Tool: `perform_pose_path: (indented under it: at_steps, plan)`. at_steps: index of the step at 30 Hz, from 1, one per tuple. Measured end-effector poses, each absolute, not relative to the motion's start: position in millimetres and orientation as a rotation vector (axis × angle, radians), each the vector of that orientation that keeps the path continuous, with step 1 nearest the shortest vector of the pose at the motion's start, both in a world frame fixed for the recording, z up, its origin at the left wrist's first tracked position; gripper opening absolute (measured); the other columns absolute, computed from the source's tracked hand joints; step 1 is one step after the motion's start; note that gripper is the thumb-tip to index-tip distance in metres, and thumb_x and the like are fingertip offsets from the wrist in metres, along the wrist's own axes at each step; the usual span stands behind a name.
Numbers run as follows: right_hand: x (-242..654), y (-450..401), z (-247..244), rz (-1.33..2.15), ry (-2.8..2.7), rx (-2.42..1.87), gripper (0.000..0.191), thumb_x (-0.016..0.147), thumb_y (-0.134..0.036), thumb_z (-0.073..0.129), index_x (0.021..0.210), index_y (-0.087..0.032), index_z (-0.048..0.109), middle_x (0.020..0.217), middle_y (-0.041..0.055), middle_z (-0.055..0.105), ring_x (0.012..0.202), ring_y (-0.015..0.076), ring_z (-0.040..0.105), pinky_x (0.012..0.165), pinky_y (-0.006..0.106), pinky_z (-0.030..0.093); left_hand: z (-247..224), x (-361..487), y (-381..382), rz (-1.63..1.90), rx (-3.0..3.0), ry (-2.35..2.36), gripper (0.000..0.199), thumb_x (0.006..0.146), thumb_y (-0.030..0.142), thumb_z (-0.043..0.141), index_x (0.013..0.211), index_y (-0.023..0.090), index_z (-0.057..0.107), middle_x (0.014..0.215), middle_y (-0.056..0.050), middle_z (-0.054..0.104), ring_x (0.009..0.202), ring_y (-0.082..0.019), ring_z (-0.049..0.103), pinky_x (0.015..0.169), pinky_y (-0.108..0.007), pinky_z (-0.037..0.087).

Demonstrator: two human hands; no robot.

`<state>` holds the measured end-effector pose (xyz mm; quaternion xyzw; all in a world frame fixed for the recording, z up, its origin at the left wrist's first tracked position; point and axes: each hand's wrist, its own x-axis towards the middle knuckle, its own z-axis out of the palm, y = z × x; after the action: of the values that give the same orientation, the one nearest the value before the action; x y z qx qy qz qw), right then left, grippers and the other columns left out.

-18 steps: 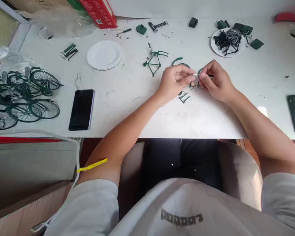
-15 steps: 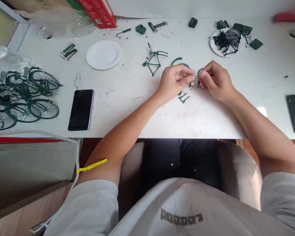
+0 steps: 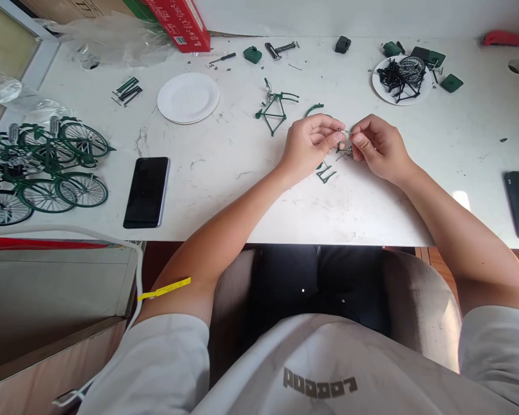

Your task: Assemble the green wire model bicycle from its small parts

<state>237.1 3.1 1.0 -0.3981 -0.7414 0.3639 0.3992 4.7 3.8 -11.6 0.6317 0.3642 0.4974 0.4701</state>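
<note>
My left hand (image 3: 307, 144) and my right hand (image 3: 381, 145) meet above the white table, fingertips almost together. A thin, silvery pin-like piece (image 3: 346, 132) spans the short gap, pinched by the fingers of both. Its ends are hidden in the fingertips. Under my hands lie small model bicycle parts, partly covered: a curved green mudguard (image 3: 315, 108) and a green forked piece (image 3: 327, 174). Left of them rests a green toy bicycle frame (image 3: 273, 115) with silvery handlebars.
Several assembled model bicycles (image 3: 43, 161) crowd the left edge beside a phone (image 3: 146, 193). Farther back are stacked white paper plates (image 3: 188, 98), a screwdriver (image 3: 223, 58) and a red box (image 3: 181, 26). At back right, a plate (image 3: 377, 86) holds black parts and wheels.
The whole view has shifted slightly. My hands keep the same pinching pose around the thin metal piece, with the right fingertips a little farther from the left.
</note>
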Motion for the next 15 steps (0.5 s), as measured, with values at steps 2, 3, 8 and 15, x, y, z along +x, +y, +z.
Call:
perform_pose_path:
  at_steps: [2, 3, 8, 15]
  plan:
    - [238.6, 5.2, -1.1, 0.888, -1.857, -1.001, 0.064, 0.093, -0.094, 0.067, 0.103, -0.031, 0.067, 0.069, -0.0009, 0.058, 0.065, 0.0206, 0.063, 0.064, 0.041, 0.06, -8.5, 4.0, 3.1, 1.225, 1.521, 0.896, 0.022, 0.102, 0.037, 0.087, 0.113, 0.022, 0.076, 0.104, -0.007, 0.083, 0.112, -0.027, 0.085, 0.099, -0.041, 0.07]
    - [238.9, 5.5, -0.6, 0.866, -1.845, -0.998, 0.063, 0.094, -0.094, 0.066, 0.103, -0.032, 0.068, 0.07, -0.0006, 0.057, 0.067, 0.0212, 0.063, 0.065, 0.042, 0.061, -7.2, 3.7, 2.9, 1.227, 1.509, 0.899, 0.022, 0.102, 0.037, 0.088, 0.113, 0.022, 0.076, 0.106, -0.007, 0.083, 0.113, -0.027, 0.085, 0.099, -0.041, 0.07]
    - [233.0, -3.6, 14.7, 0.78, -1.818, -0.993, 0.06, 0.091, -0.092, 0.074, 0.103, -0.033, 0.072, 0.075, 0.0006, 0.049, 0.073, 0.0229, 0.057, 0.071, 0.044, 0.059, -5.4, 3.0, 3.6, 1.228, 1.47, 0.913, 0.025, 0.102, 0.041, 0.088, 0.112, 0.022, 0.075, 0.107, -0.008, 0.083, 0.109, -0.025, 0.085, 0.1, -0.041, 0.07]
    - [223.9, -11.5, 23.3, 0.771, -1.88, -0.948, 0.055, 0.081, -0.083, 0.092, 0.097, -0.031, 0.08, 0.075, 0.0006, 0.054, 0.068, 0.0188, 0.045, 0.072, 0.043, 0.052, -4.0, 2.0, 2.9, 1.221, 1.473, 0.927, 0.026, 0.103, 0.043, 0.086, 0.114, 0.022, 0.075, 0.113, -0.009, 0.081, 0.11, -0.024, 0.083, 0.103, -0.044, 0.07]
